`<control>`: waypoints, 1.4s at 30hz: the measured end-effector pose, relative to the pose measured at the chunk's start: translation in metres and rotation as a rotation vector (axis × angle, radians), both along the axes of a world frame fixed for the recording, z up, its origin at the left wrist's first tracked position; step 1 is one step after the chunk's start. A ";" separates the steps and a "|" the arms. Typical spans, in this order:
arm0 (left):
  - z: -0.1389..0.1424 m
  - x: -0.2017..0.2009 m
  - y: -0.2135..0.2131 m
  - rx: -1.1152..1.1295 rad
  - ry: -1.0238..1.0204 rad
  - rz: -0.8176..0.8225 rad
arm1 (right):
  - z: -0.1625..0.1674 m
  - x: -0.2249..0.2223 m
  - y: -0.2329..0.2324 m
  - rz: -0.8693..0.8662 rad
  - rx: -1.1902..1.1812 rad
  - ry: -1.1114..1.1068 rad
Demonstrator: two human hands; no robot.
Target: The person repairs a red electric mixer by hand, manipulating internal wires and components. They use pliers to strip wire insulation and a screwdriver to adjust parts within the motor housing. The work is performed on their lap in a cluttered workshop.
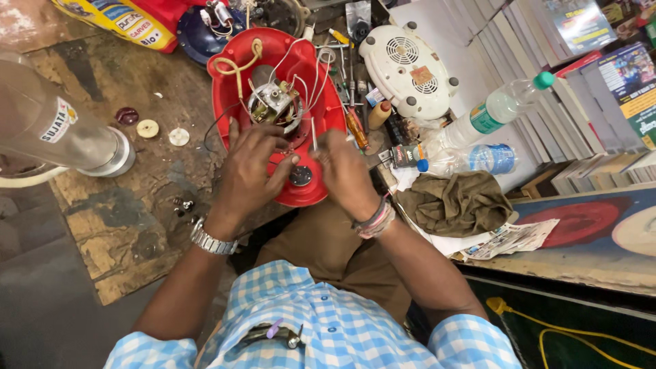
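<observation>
Fingers [263, 147] of the left hand [249, 171] spread apart on the red appliance base [232, 102], beside its exposed motor [273, 104]; right hand [345, 171] fingers pinch together on a thin white wire [313, 133]. Base overhangs the worktop [123, 225] front edge.

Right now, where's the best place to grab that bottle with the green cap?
Probably around the clear middle of the green-capped bottle, coming from above. It lies tilted on the stacked books, cap up and right, its round side exposed.
</observation>
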State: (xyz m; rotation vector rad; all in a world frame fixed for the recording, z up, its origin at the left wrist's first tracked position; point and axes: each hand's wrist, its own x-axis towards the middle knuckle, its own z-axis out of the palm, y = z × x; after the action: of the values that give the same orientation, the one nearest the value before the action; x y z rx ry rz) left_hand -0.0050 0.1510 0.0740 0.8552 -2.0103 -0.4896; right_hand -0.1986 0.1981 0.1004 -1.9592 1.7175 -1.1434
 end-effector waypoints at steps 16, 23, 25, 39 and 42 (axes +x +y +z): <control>-0.009 0.007 -0.023 -0.049 -0.084 0.055 | -0.020 -0.103 -0.005 -0.265 -0.135 -0.692; -0.006 0.032 -0.038 -0.079 -0.111 -0.003 | -0.118 -0.112 -0.009 -0.246 0.160 -0.122; -0.006 0.030 -0.037 -0.079 -0.129 0.008 | -0.135 -0.100 -0.016 -0.154 0.022 0.135; -0.008 0.027 -0.037 -0.089 -0.118 0.029 | 0.006 -0.027 0.004 0.183 -0.153 0.268; -0.007 0.026 -0.036 -0.078 -0.109 0.029 | 0.011 -0.001 -0.009 0.326 0.033 0.511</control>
State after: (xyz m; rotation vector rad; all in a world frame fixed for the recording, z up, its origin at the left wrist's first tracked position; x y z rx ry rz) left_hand 0.0207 0.1149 0.0674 0.8783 -2.0994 -0.3524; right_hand -0.1994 0.1889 0.1115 -2.5443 1.5207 -0.5267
